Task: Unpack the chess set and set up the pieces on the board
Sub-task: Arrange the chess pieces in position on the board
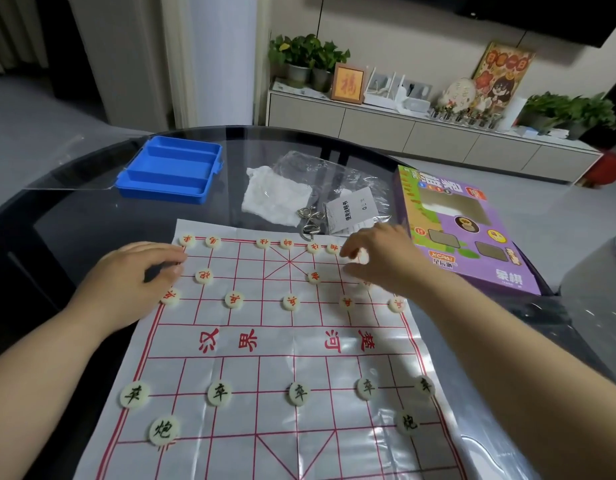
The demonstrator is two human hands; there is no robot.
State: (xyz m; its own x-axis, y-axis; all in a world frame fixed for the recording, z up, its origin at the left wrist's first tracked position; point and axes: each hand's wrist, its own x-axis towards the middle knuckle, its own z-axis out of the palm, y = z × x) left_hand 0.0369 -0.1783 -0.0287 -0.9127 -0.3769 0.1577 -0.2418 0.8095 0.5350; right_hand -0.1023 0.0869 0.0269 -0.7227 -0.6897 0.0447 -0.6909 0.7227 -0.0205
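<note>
- Black-lettered pale round pieces [219, 393] are sitting on the near rows of the white, red-lined sheet board [265, 344].
- Right hand [379, 261] is pinching a pale disc [363, 257] in its grip above the board's far right corner.
- Left hand [137, 275] is lying curled at the board's far left edge; I cannot tell whether its grip is holding anything.
- Pulling back low, the right hand could be brushing red-lettered pieces [291, 302] off their crossings.

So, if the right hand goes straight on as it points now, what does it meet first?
Most likely the red-marked piece on the far row, just beyond the right hand, which pinches a second piece. Height is unclear, so it might pass over it.
</note>
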